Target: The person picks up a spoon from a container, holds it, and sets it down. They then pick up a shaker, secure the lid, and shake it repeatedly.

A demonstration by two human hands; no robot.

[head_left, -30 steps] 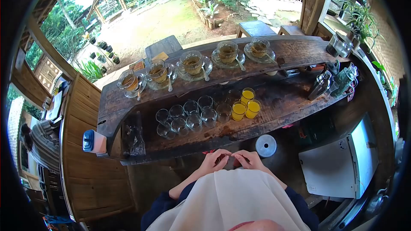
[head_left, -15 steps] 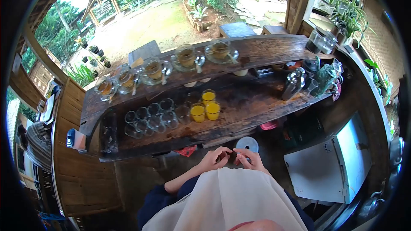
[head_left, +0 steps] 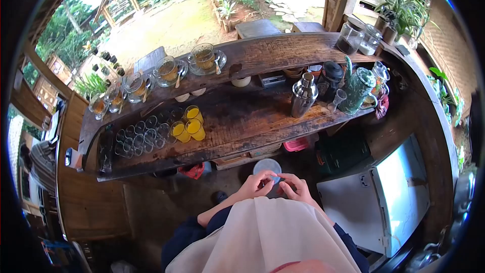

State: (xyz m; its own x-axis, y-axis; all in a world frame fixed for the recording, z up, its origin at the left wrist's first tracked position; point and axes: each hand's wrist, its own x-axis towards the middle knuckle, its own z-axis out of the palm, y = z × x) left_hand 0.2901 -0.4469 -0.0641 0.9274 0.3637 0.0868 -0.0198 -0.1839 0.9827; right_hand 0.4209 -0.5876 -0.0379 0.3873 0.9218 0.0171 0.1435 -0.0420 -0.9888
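Note:
My left hand (head_left: 258, 184) and my right hand (head_left: 297, 188) are held in front of my chest. Their index fingertips meet or nearly meet. On each hand the thumb stands apart from the index finger, and nothing shows between them. Just beyond the fingers, lower down, is a pale round-topped object (head_left: 267, 166), partly hidden by them. Farther off, the wooden counter (head_left: 242, 141) carries three glasses of yellow drink (head_left: 195, 129) beside several clear empty glasses (head_left: 137, 139). A steel cocktail shaker (head_left: 304, 96) stands to their right.
Cups of brown drink on saucers (head_left: 203, 58) line the raised ledge (head_left: 283, 50). Right of the shaker are a green pitcher (head_left: 357, 91) and a small glass (head_left: 337, 101); two jars (head_left: 350, 36) stand on the ledge. A white appliance (head_left: 348, 212) is at my right, a wooden panel (head_left: 91, 187) at left.
The view has turned right, so the counter and its glasses sit farther left and the shaker and pitcher show more fully. My hands keep nearly the same pose.

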